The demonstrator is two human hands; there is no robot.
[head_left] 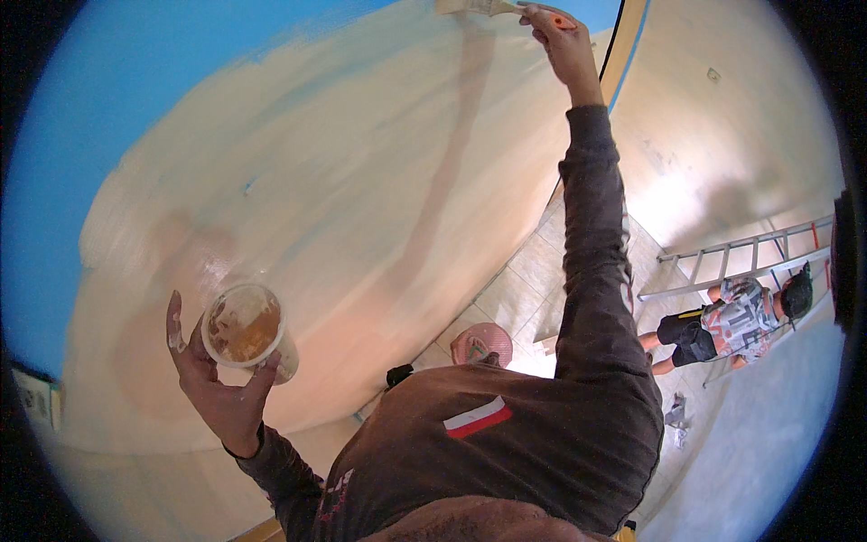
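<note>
My left hand [218, 387] grips a white plastic cup [287, 346] at lower left, with tan liquid inside and smears on the rim. My right hand [564, 50] is raised at the top, closed on the handle of a wide paintbrush [465, 7], whose pale bristles are against the wall at the top edge of the picture. The wall [352, 154] bears a broad, streaky coat of cream paint over bright blue [99, 81]. The brush and my arm cast a long shadow across it.
A co-worker [731, 325] in a patterned shirt and dark shorts is at the right beside an aluminium ladder [722, 262]. A pink round container [479, 341] sits on the tiled floor [515, 280] below me. A corner with a dark vertical edge runs behind my right hand.
</note>
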